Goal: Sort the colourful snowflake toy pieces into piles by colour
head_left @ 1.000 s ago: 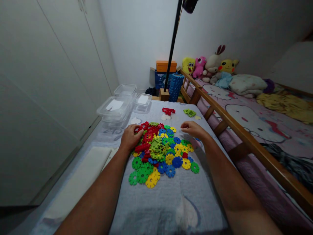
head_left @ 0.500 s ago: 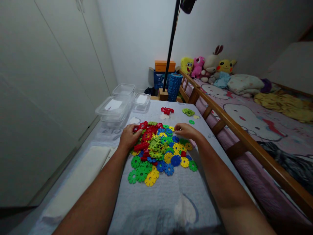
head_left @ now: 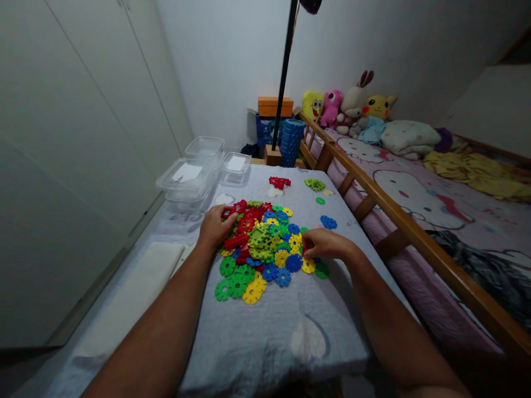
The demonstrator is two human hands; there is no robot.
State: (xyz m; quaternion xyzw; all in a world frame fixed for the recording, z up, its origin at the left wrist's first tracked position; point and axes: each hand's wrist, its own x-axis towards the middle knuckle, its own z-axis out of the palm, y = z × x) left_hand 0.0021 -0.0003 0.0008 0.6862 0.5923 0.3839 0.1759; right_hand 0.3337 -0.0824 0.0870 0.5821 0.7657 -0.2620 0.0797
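A mixed pile of plastic connecting pieces [head_left: 263, 235] lies on the cloth-covered table: red blocks, light-green squares and notched discs in blue, green and yellow. At its left edge, my left hand [head_left: 214, 225] rests against the red pieces [head_left: 244, 209], thumb and fingers apart. My right hand [head_left: 326, 243] reaches down at the right edge, its fingertips drawn together by the yellow discs [head_left: 295, 242]. A bit of red shows beside those fingertips, but what they pinch is hidden. Beyond that hand lies a small cluster of blue discs [head_left: 328, 222].
Farther back sit red pieces [head_left: 280, 182], light-green pieces [head_left: 314, 184] and one green disc [head_left: 320, 200]. Clear plastic containers [head_left: 188, 179] stand at the left, behind a white folded pad [head_left: 133, 298]. A wooden bed rail [head_left: 373, 196] borders the table's right side.
My right hand has moved toward me from the pile's far right edge to its near right side. The blue cluster now shows where my wrist was. My left hand stays almost in place.
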